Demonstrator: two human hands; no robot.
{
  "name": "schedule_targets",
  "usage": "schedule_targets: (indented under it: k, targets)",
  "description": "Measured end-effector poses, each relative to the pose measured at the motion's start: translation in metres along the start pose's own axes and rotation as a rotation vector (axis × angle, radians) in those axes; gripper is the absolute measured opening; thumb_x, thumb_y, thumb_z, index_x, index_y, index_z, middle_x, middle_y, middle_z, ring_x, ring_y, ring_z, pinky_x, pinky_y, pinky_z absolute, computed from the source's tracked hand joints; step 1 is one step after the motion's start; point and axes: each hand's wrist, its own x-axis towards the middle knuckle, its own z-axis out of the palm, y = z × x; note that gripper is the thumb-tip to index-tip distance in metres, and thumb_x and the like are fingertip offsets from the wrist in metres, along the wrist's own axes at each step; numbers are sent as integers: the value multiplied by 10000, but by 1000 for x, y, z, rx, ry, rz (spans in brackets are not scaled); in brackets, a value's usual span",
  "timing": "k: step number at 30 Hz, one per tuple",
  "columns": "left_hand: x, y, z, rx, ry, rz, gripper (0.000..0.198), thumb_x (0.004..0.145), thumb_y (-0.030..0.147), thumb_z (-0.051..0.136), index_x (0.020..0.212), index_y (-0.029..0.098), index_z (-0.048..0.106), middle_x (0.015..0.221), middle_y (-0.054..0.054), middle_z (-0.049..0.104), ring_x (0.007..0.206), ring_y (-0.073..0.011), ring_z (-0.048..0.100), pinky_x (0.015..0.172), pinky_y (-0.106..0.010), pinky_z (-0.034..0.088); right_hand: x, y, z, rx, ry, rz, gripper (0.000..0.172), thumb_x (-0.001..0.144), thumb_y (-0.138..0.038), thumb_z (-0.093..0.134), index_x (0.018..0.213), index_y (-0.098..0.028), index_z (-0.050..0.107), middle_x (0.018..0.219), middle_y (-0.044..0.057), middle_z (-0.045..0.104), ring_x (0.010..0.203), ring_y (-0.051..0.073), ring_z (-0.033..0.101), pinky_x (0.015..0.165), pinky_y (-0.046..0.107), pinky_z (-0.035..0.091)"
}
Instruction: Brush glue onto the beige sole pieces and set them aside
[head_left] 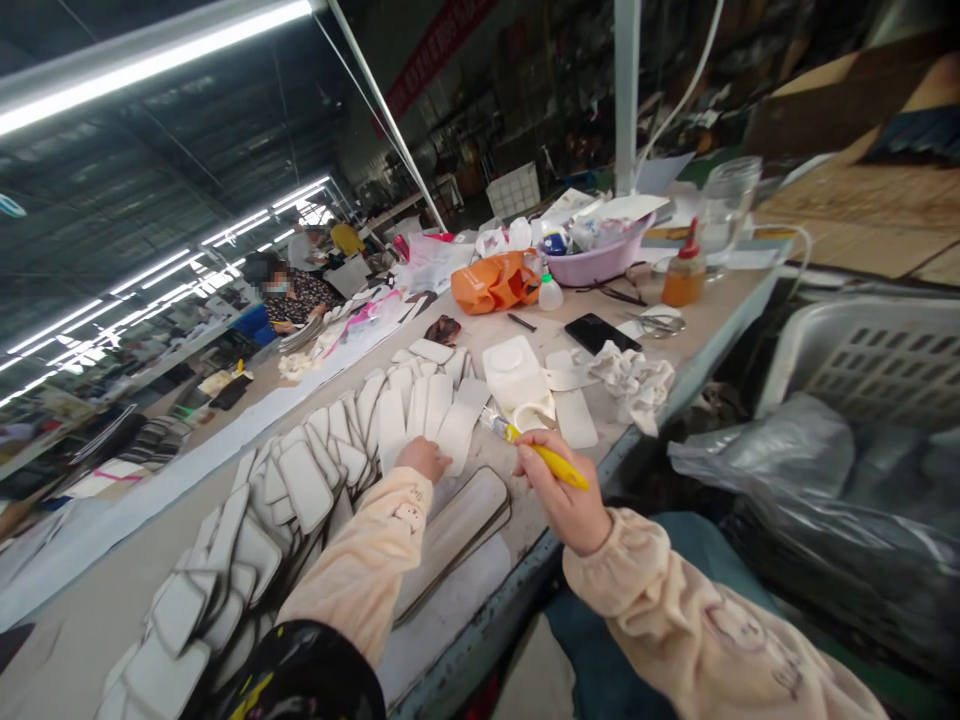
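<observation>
Near the table's (529,535) edge, the right hand (568,503) grips a yellow brush (553,461), tip by the white tub (516,383), while the curled left hand (424,459) presses a white piece (458,430) down so it cannot slide.

The brush (551,462) has a bright yellow handle. The fanned insole pieces (300,485) are off-white with grey edges and lie on a beige surface (112,590). The sleeves (375,560) are pale peach with small cartoon prints. In the upper middle of the frame are an orange plastic bag (493,282), a lilac basin (600,262), an amber bottle (683,275) with a red cap, and a black phone (601,332).
</observation>
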Motion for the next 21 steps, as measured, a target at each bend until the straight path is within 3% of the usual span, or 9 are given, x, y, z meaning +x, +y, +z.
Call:
schedule_targets:
  k: [5, 12, 17, 21]
  targets:
    - [3, 6, -1, 34, -72, -37, 327, 772, 441, 604, 936, 200, 750, 1111, -138, 679, 1009, -257, 643, 828, -289, 480, 2, -1, -3, -28, -10, -86, 84, 929, -250, 520, 960, -208, 586, 727, -7, 630, 620, 122, 612, 627, 250, 481]
    - [5, 14, -6, -34, -97, -63, 181, 754, 279, 611, 802, 179, 753, 883, -126, 731, 878, -237, 678, 749, -283, 482, -1, 3, -3, -63, -21, -143, 72, 922, -212, 522, 966, -212, 580, 720, -16, 624, 638, 116, 614, 646, 240, 477]
    - [-2, 7, -8, -141, 18, -55, 124, 757, 249, 620, 787, 187, 722, 927, -105, 715, 852, -215, 667, 720, -275, 468, -3, 5, -1, -79, -34, -188, 86, 917, -189, 531, 981, -211, 584, 766, -11, 627, 685, 115, 625, 679, 239, 480]
    - [-24, -18, -20, -270, 161, -61, 174, 825, 318, 565, 881, 197, 677, 898, -69, 702, 826, -189, 657, 707, -262, 461, -3, 6, 1, -75, -19, -217, 120, 912, -181, 541, 1017, -214, 591, 823, 1, 643, 717, 120, 643, 698, 241, 494]
